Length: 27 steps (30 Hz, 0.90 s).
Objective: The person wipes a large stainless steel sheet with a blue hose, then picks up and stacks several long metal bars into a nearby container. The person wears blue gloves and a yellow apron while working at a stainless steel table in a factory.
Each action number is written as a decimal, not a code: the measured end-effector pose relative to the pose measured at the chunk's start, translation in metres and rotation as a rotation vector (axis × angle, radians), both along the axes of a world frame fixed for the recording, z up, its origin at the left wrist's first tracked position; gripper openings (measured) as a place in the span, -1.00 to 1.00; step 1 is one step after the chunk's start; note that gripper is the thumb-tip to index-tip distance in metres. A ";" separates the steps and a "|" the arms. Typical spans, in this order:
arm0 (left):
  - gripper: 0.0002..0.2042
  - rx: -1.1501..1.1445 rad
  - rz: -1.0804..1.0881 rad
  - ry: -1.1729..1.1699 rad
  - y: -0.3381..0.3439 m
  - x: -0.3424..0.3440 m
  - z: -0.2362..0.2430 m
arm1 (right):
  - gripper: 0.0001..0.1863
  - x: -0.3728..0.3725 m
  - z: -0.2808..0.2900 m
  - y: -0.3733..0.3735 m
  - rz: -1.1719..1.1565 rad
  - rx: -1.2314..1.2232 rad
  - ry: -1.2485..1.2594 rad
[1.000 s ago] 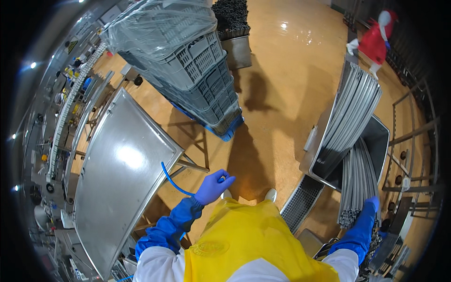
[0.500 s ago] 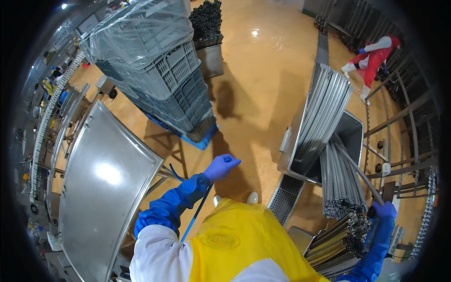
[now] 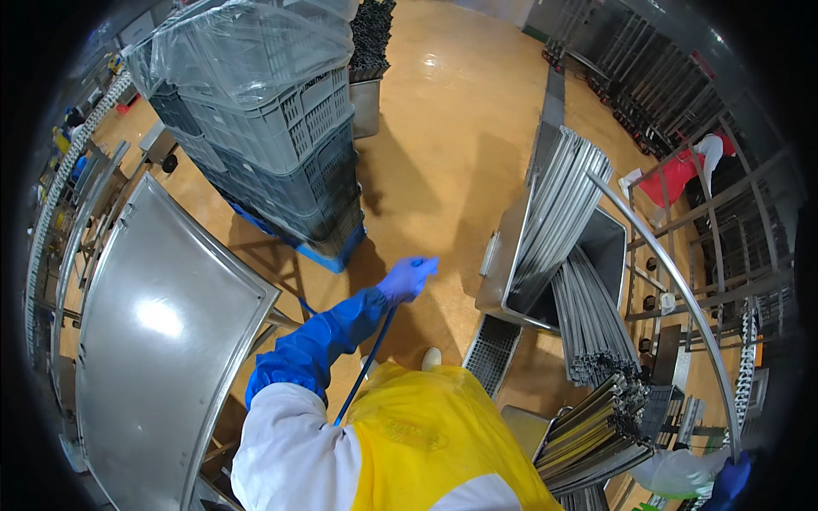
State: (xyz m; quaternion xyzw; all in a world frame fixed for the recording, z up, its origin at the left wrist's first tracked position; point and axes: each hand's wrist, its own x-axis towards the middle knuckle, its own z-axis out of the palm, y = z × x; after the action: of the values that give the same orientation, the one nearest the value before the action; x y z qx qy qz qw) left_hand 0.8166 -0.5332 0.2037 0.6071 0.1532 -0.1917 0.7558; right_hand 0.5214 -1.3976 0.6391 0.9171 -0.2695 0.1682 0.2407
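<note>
My right hand [image 3: 731,479], in a blue glove, is closed round the lower end of a long grey metal rod [image 3: 687,281]. The rod rises beside a steel bin [image 3: 609,255] and looks bowed in this fisheye picture. Many similar metal rods [image 3: 562,209] lean in that bin, fanned into two bunches. In front of my body, my left hand [image 3: 407,279] is gloved in purple-blue, its fingers curled and slightly blurred; what they hold, if anything, is hidden. A blue hose [image 3: 366,366] passes behind my left wrist and forearm.
A steel table [image 3: 162,341] stands at left. Grey crates [image 3: 290,136], partly wrapped in plastic film, are stacked on a blue base. Another bundle of bars [image 3: 588,434] lies near my right side. A floor grate [image 3: 492,353] adjoins the bin. A person in red [image 3: 673,179] bends by racks [image 3: 724,230].
My right hand has moved down and outward, drawing the rod up from the bin's bunch. My left hand has shifted slightly up. The person in red now bends lower.
</note>
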 end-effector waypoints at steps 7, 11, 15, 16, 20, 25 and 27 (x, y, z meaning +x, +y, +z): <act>-0.43 -0.410 -0.024 -0.182 0.013 0.055 0.074 | -0.71 0.063 -0.186 0.137 0.517 0.521 -0.138; -0.36 -0.646 -0.028 -0.187 0.031 0.058 0.098 | -0.72 0.090 -0.256 0.234 0.439 0.866 0.073; -0.52 -0.640 -0.011 -0.216 0.049 0.050 0.101 | -0.70 0.096 -0.292 0.270 0.491 0.818 0.088; -0.55 -0.621 0.013 -0.235 0.056 0.052 0.094 | -0.69 0.108 -0.297 0.273 0.486 0.790 0.132; -0.60 -0.556 0.106 -0.272 0.092 0.058 0.084 | -0.65 0.156 -0.305 0.308 0.526 0.845 0.201; -0.58 -0.409 0.187 -0.275 0.118 0.060 0.091 | -0.62 0.202 -0.320 0.316 0.514 0.944 0.316; -0.58 -0.370 0.172 -0.265 0.127 0.068 0.088 | -0.63 0.222 -0.323 0.310 0.555 0.978 0.364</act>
State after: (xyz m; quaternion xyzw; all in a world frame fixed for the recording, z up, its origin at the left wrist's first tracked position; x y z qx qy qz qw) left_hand 0.8846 -0.4059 0.2913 0.4628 0.0660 -0.0703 0.8812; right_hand 0.7433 -1.0873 0.3157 0.9720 -0.0203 -0.0789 -0.2205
